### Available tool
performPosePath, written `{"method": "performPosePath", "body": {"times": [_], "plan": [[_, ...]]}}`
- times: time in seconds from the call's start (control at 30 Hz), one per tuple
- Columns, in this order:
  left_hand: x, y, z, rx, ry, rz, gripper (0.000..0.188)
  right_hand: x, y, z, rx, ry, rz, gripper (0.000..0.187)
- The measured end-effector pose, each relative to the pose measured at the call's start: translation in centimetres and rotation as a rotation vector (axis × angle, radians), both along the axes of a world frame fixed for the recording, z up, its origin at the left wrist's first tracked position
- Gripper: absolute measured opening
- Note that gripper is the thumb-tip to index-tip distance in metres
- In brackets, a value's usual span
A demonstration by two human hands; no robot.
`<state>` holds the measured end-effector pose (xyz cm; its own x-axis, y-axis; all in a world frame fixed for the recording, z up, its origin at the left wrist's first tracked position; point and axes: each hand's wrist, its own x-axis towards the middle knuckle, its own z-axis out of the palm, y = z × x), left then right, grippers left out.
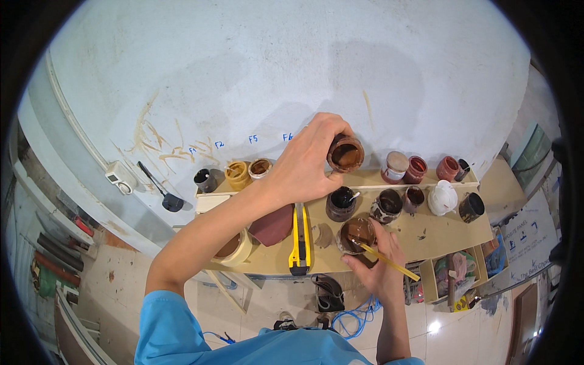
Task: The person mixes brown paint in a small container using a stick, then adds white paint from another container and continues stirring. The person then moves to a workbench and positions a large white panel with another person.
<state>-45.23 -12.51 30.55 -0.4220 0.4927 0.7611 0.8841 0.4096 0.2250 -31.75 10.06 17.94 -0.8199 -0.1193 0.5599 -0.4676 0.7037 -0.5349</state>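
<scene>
My left hand (313, 159) is closed around a small jar (347, 156) stained brown inside, raised in front of the wall and tilted so its mouth faces me. Lower down, at the table's near edge, my right hand (380, 264) grips another jar (356, 236) holding brown paint. A thin yellow stick (392, 263) slants out of that second jar, across the fingers of the same hand. Between the two jars stand a dark paint jar (340, 204) with a stirrer in it and a brown-smeared jar (386, 205).
A yellow and black utility knife (300, 240) lies on the table (420, 234), beside dark red sandpaper-like sheet (272, 226) and a tape roll (236, 249). Several paint jars line the back shelf (374, 177). A white container (443, 198) stands right. Below are an open drawer (453, 277) and blue hose (359, 317).
</scene>
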Motion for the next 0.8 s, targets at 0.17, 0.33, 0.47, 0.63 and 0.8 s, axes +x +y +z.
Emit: {"method": "performPosePath", "body": {"times": [0.17, 0.33, 0.47, 0.63, 0.8], "plan": [[0.5, -0.1, 0.2, -0.015, 0.010, 0.048, 0.065, 0.0, 0.1, -0.2, -0.051, 0.046, 0.021, 0.091], [2.0, -1.0, 0.4, -0.002, -0.039, 0.123, 0.063, 1.0, 1.2, -1.4, -0.475, 0.105, 0.138, 0.070], [3.3, -2.3, 0.3, 0.049, -0.064, 0.139, 0.062, 2.5, 1.6, -1.7, -0.580, 0.042, 0.187, 0.032], [5.9, -3.5, 0.2, 0.028, -0.107, 0.196, 0.062, 3.1, 1.4, 1.2, -0.698, 0.048, 0.199, 0.023], [7.7, -4.0, -0.5, 0.076, -0.226, 0.147, 0.062, 2.3, 1.9, 3.9, -0.582, 0.100, 0.168, 0.030]]}}
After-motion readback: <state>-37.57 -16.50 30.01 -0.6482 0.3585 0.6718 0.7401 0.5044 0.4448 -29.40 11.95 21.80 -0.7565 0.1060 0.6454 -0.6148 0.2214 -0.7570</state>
